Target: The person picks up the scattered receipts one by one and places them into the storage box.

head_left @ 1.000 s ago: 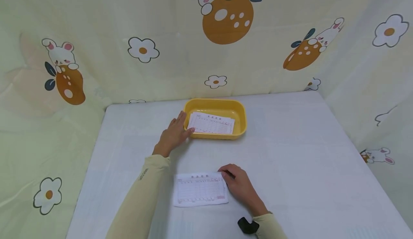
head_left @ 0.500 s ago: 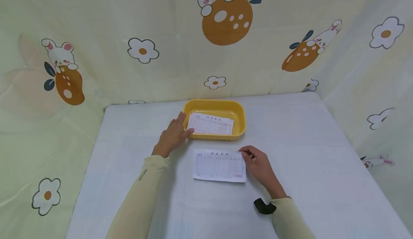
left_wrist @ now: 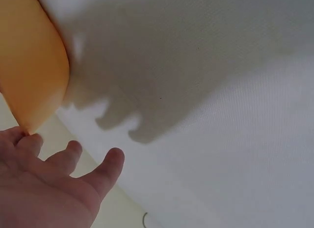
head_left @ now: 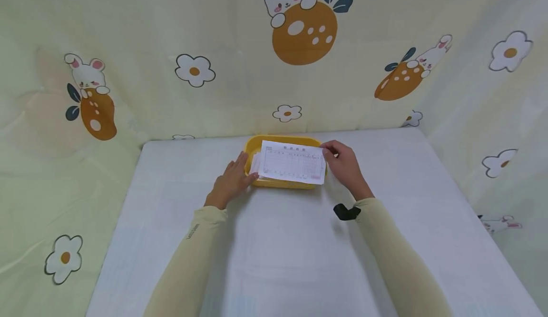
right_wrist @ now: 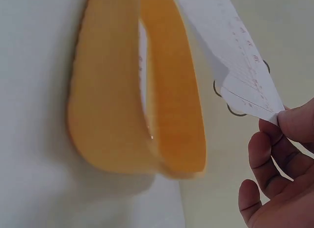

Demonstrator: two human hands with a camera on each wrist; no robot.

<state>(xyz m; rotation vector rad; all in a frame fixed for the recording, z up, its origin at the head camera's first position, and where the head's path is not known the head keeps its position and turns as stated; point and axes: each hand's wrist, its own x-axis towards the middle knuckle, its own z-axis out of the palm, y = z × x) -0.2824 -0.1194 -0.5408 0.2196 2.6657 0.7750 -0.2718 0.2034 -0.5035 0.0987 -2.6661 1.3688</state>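
A yellow plastic tray (head_left: 284, 183) stands near the table's back edge, with printed paper slips (head_left: 255, 163) inside, mostly covered. My left hand (head_left: 229, 182) rests at the tray's left side, fingers extended along its wall and thumb at the near-left rim. In the left wrist view, fingertips touch the tray's wall (left_wrist: 37, 56) while the other fingers are free. My right hand (head_left: 344, 163) pinches a printed paper slip (head_left: 293, 162) by its upper right corner, between thumb and fingers. The right wrist view has this slip above the tray's rim, apart from it.
A white cloth covers the table (head_left: 282, 250). Behind it and at both sides hangs a pale curtain (head_left: 239, 93) printed with rabbits and flowers. A black band-like piece (head_left: 347, 212) sits at my right wrist.
My right hand has carried the paper slip from the table in front, away and rightward, to over the tray. The left hand has stayed at the tray's left side.
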